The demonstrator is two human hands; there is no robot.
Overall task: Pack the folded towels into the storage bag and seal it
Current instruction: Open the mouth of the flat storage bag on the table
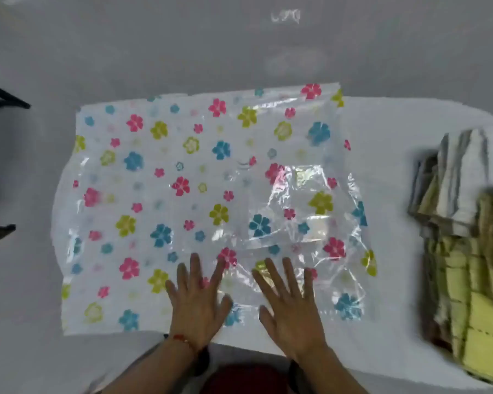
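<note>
The storage bag (211,200) lies flat in front of us on the white table (396,132), a clear plastic sheet printed with pink, blue and yellow-green flowers. It looks empty: we see no towel inside it, only wrinkles and glare, heaviest across its right half. Which edge carries the opening or the seal we cannot tell from here.

Our 2 hands rest palm down on the near edge of the bag, side by side, fingers spread wide and holding nothing. The left hand (197,305), with a red cord at its wrist, sits just left of the bag's middle; the right hand (291,311) lies just beside it, over the crumpled clear patch.

The folded towels (464,231) wait well apart from the bag at the right end of the table, in a leaning row: grey and white ones farther off, yellow-green ones nearer. They are blurred, so we cannot count them.

We judge the step in hand to be smoothing and laying out the bag; packing has not begun and sealing is far off. The next move calls for finding the bag's mouth and parting its 2 layers, which thin plastic resists, then reaching right for the towels.
</note>
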